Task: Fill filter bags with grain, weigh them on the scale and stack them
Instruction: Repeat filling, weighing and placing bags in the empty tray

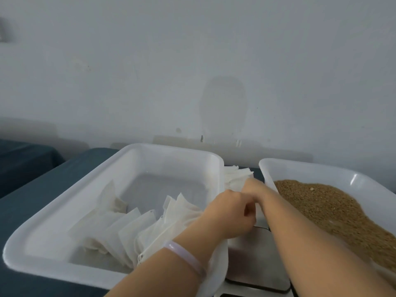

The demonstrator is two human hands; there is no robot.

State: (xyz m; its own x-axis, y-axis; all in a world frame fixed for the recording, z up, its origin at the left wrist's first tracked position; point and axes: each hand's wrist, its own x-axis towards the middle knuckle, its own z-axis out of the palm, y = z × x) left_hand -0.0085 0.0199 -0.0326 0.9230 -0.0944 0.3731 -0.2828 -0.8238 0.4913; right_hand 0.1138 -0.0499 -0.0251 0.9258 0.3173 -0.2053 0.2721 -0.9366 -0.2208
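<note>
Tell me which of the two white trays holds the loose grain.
The right tray, beside the right forearm, holds the brown grain. The left tray holds only white filter bags.

The left hand (230, 213) is curled into a loose fist, knuckles up, its forearm rising from the lower edge with a pale bangle (184, 257) around the wrist. The right hand (252, 186) reaches just beyond the left grip, fingers bent downward and hidden, its bare forearm slanting in from the lower right.
</note>
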